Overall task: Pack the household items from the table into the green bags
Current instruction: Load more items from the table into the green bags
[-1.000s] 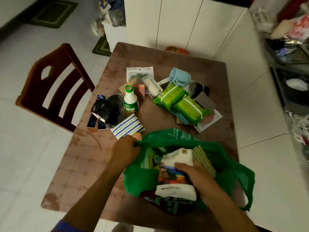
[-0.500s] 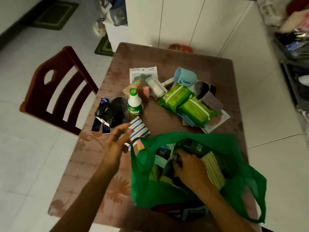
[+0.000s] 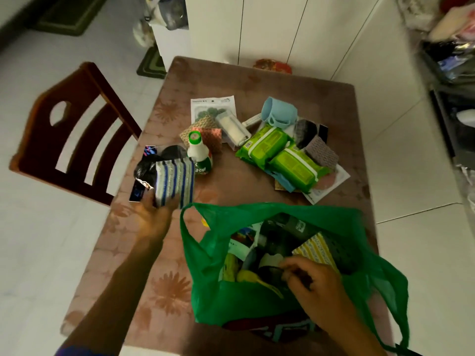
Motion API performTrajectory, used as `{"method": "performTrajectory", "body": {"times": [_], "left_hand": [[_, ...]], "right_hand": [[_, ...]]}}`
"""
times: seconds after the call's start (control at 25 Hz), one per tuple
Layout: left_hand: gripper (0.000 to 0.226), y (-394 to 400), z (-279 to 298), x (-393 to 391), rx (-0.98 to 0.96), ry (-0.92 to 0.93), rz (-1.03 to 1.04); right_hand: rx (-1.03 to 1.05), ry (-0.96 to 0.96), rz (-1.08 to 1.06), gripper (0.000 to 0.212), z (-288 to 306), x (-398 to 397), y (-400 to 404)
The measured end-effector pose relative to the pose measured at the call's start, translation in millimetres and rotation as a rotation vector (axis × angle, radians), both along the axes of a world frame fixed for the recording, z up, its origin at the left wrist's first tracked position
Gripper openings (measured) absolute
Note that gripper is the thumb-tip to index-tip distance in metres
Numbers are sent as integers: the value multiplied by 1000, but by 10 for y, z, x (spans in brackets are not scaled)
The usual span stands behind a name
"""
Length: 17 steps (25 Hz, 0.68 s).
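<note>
2 hands [image 3: 154, 217] [image 3: 318, 283] | left grips striped pack [image 3: 174, 182] | right fingertips hidden inside green bag [image 3: 205, 265]

Dim, soft-focus view, edges bent wide.

At your ten o'clock a dark wooden chair [image 3: 74, 134] stands against the worktop [image 3: 295, 83]. White cabinet doors [image 3: 257, 27] rise at twelve, two green floor mats [image 3: 151, 64] lie at eleven, and cluttered shelving [image 3: 452, 62] sits at two.
</note>
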<state>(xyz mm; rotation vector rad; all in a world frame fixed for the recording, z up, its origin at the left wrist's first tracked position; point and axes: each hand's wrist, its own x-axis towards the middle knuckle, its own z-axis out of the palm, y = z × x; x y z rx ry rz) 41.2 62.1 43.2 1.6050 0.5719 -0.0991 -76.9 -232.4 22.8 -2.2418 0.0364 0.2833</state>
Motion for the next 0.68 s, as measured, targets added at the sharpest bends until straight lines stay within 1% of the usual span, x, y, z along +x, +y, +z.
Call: {"method": "performTrajectory", "body": {"times": [0.04, 0.08, 0.12, 0.16, 0.2, 0.24, 0.28, 0.32, 0.36, 0.4, 0.44, 0.48, 0.52, 0.56, 0.6, 0.64, 0.68], "left_hand": [[42, 84, 135, -57, -23, -128, -9], [39, 140, 275, -134, 9, -285, -80], [37, 128, 471, -265, 16, -381, -224], [34, 64, 592, -388, 75, -435, -409], [33, -84, 701, -481, 155, -432, -566], [33, -281, 658, -542, 307, -422, -659], [33, -497, 532, -587, 539, -426, -711], [35, -693, 439, -620, 788, -383, -789], [42, -817, 373, -654, 902, -274, -923], [50, -849, 254, -686, 848, -203, -1053], [55, -816, 156, -716, 664, -121, -1141], [54, -761, 125, -753, 460, -65, -1156], [49, -693, 95, -783, 353, -51, -1139], [42, -649, 80, -812, 363, -79, -1112], [33, -623, 75, -826, 429, -141, -1057], [25, -618, 94, -828, 472, -226, -977], [18, -607, 122, -828, 494, -325, -866]], "right_hand": [[31, -17, -78, 35, 8, 35, -29], [79, -22, -150, 35, 15, 59, -60], [161, -12, -209, 36, 33, 86, -101], [289, 6, -252, 37, 55, 120, -140], [443, 29, -282, 37, 97, 156, -161], [583, 51, -295, 33, 145, 191, -170], [675, 57, -292, 30, 191, 213, -168], [701, 48, -272, 29, 223, 224, -163], [672, 30, -242, 31, 240, 225, -162], [595, 8, -198, 35, 229, 228, -164], [507, 5, -131, 38, 213, 227, -148], [427, 19, -39, 39, 204, 222, -112], [344, 35, 71, 43, 196, 230, -47], [255, 59, 199, 48, 165, 221, 29], [129, 55, 341, 50, 100, 211, 101], [-39, -2, 474, 48, 6, 210, 163], [-214, -103, 577, 44, -114, 219, 206]]}}
